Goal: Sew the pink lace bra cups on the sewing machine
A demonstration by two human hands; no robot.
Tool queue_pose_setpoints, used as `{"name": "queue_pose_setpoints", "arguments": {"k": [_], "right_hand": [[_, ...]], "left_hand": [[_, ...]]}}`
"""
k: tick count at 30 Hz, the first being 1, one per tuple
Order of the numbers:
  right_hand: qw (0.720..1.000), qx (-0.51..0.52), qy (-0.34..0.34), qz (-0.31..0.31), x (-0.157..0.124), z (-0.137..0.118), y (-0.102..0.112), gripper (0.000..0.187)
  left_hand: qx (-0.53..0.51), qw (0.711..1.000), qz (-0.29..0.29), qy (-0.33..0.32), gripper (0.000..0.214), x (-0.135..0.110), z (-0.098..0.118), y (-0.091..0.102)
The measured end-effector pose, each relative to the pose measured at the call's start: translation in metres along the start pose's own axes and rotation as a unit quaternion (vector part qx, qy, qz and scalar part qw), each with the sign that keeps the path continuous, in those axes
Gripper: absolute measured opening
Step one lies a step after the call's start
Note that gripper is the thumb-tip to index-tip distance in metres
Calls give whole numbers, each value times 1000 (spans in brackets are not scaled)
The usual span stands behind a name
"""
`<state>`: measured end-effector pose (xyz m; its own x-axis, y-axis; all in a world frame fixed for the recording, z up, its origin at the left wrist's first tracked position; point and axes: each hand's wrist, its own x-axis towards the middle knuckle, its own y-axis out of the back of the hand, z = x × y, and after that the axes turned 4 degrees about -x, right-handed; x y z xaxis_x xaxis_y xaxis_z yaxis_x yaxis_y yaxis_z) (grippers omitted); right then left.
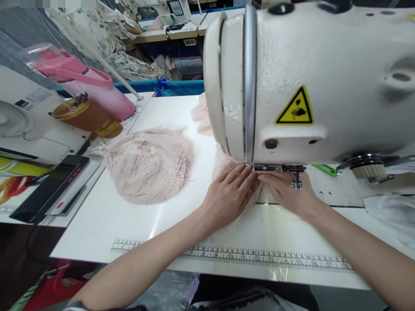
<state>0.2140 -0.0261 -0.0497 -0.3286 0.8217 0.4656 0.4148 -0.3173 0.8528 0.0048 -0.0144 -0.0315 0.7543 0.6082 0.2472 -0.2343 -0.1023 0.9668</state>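
Observation:
My left hand (228, 193) lies flat, fingers stretched out, on a piece of pale pink lace fabric (223, 166) under the head of a cream sewing machine (311, 82). My right hand (287, 191) rests beside it, fingers extended and pressing the same fabric just in front of the presser foot (295, 178). The fingertips of both hands almost meet at the needle area. The needle itself is hidden by the machine head.
A pile of pink lace pieces (149, 163) lies to the left on the white table (106, 224). Farther left stand a pink bottle (84, 82), a brown cup (84, 115) and a black control box (48, 186). A ruler strip (259, 258) runs along the front edge.

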Motion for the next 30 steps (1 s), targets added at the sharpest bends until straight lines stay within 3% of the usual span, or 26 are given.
{"name": "queue_pose_setpoints", "arguments": {"k": [8, 20, 24, 27, 30], "right_hand": [[1000, -17, -6, -25, 2, 0, 2, 33], [988, -82, 110, 65, 6, 3, -3, 31], [986, -53, 135, 77, 8, 2, 3, 30], [986, -43, 150, 57, 6, 0, 5, 31], [986, -36, 159, 14, 4, -2, 7, 33]], "left_hand": [[-1, 1000, 3, 1, 40, 1, 0, 1], [0, 1000, -3, 1, 41, 1, -1, 3], [-3, 999, 35, -1, 34, 3, 1, 17], [-9, 996, 66, -57, 28, -6, 0, 35], [-4, 986, 79, -149, 50, -28, -1, 43]]}}
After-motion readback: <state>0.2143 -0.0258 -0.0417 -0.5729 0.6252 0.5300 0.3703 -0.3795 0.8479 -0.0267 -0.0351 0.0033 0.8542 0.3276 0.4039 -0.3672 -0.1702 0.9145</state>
